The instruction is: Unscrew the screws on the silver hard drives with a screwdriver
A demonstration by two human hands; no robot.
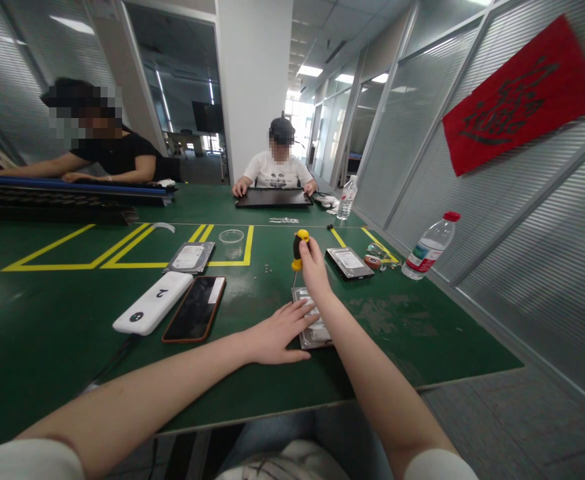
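In my right hand (314,267) is a black and yellow screwdriver (297,252), held upright by its handle. Its shaft points down at the far left corner of a silver hard drive (317,335) lying on the green table. My left hand (282,331) rests on that drive, fingers stretched out and spread over its left part. My right forearm hides the drive's right side, and whether the tip sits in a screw is too small to tell. Several tiny screws (267,269) lie just left of the screwdriver.
Left of my hands are a white power bank (153,303), a phone (195,309), a second hard drive (190,257) and a clear plastic cup (231,245). To the right are another hard drive (349,263) and a water bottle (431,247). Two people sit across the table.
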